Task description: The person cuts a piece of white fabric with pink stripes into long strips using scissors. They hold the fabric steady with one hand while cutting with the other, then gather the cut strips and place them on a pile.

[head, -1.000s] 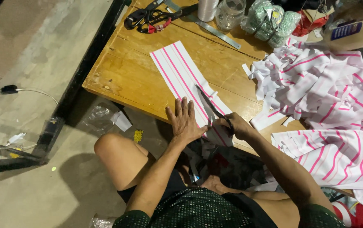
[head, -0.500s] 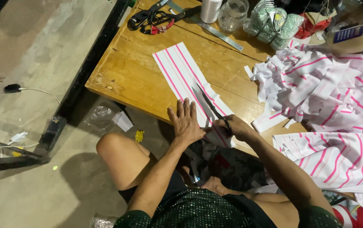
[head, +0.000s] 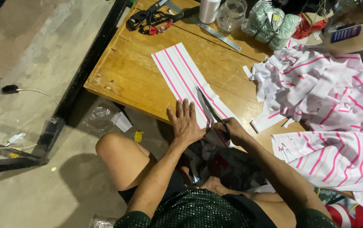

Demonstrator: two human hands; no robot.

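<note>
Left hand (head: 186, 122): laid flat on the near end of the striped fabric strip (head: 185, 80), fingers spread and pressed down, at the table's (head: 126, 76) near edge.
Right hand (head: 231, 128): closed around the handles of the scissors (head: 211, 110), just right of the left hand.
Scissors: blades parted on the strip, tips pointed away toward the far-left corner.
Strip: white with pink stripes; its long axis is run from the near edge toward the far-left, in line with the blades.
Key relation: the uncut length is lain ahead of the blade tips; the left hand is set beside the cut line.
Right side: heaped striped offcuts (head: 316, 88) are piled.
Far edge: black shears (head: 152, 19), a metal ruler (head: 215, 31).
</note>
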